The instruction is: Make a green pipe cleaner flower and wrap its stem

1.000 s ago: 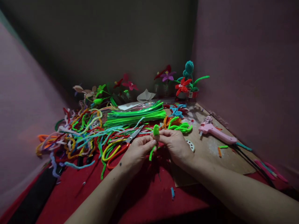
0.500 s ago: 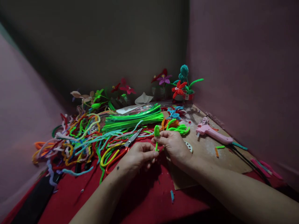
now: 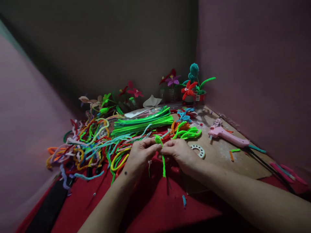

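A bright green pipe cleaner (image 3: 164, 166) is pinched between both hands, its upper part folded into a small loop and its tail hanging straight down. My left hand (image 3: 143, 152) grips it from the left with thumb and forefinger. From the right, my right hand (image 3: 178, 152) holds it just below the loop, the fingertips of both hands nearly touching. Yellow-handled scissors (image 3: 120, 163) lie beside my left hand, their blades mostly hidden behind it. Behind my right hand is a cluster of folded green pieces (image 3: 190, 132).
Tangled pipe cleaners (image 3: 92, 139) cover the left, with a green bundle (image 3: 143, 123) at the centre. A pink glue gun (image 3: 228, 136) and a white holed ring (image 3: 198, 151) rest on the brown board (image 3: 218, 168). Pipe-cleaner flowers (image 3: 189, 89) stand at the back.
My left hand has moved up to the loop. The green pipe cleaner's tail now hangs free below the hands. The whole view has shifted slightly, so the table items appear further right.
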### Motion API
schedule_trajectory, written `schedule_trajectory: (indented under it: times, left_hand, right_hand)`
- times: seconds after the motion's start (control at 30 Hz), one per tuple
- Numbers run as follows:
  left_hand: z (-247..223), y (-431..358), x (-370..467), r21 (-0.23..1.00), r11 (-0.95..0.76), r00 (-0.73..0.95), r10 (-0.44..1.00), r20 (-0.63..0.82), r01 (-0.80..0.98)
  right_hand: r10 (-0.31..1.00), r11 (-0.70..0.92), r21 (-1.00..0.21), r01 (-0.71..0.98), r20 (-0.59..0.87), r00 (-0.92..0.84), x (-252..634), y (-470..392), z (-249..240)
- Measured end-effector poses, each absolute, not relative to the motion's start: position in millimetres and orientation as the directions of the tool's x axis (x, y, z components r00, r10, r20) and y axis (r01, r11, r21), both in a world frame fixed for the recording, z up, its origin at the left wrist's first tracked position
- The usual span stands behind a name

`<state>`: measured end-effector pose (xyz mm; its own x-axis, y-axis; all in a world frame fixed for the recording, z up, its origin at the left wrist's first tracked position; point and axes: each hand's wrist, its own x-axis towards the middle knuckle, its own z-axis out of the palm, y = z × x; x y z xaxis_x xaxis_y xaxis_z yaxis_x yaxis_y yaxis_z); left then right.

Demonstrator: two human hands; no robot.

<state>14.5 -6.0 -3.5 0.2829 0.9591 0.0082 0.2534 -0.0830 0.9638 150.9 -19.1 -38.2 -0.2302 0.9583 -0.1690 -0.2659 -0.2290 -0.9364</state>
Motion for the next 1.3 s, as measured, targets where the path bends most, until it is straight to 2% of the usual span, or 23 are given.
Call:
schedule_trajectory:
  times: [0.2, 0.37, 0.47, 0.77, 0.87, 1.1, 1.3]
  left_hand:
    - [-8.7, -5.4, 8.9, 0.954, -0.101, 0.252, 0.967, 0.028, 0.283]
    - [-11.4, -8.4, 13.0, 0.897, -0.245, 0.198, 0.963, 0.182, 0.368]
    - [-11.7, -10.1, 15.5, 0.86, -0.321, 0.209, 0.944, 0.256, 0.396]
    - [-12.3, -9.5, 12.1, 0.801, -0.441, 0.286, 0.893, 0.347, 0.406]
    - [-12.8, -11.2, 12.0, 0.714, -0.538, 0.329, 0.842, 0.428, 0.447]
    - [-13.1, -16.8, 10.3, 0.399, -0.685, 0.368, 0.69, 0.623, 0.61]
    - [-15.4, -19.2, 7.3, 0.282, -0.716, 0.395, 0.619, 0.679, 0.638]
  right_hand:
    - [0.966, -0.2, -0.951, -0.236, -0.151, -0.208, 150.9, -20.2, -38.9]
    - [0.972, -0.21, -0.939, -0.273, -0.169, -0.164, 150.1, -19.0, -39.3]
    - [0.968, -0.229, -0.932, -0.282, -0.188, -0.166, 150.0, -18.0, -40.3]
    - [0.964, -0.24, -0.937, -0.253, -0.199, -0.176, 149.1, -19.1, -39.3]
    - [0.968, -0.227, -0.945, -0.236, -0.194, -0.158, 148.3, -18.6, -39.1]
    - [0.961, -0.253, -0.923, -0.291, -0.206, -0.183, 148.3, -21.8, -32.7]
    - [0.951, -0.287, -0.908, -0.306, -0.231, -0.205, 148.5, -25.8, -26.7]
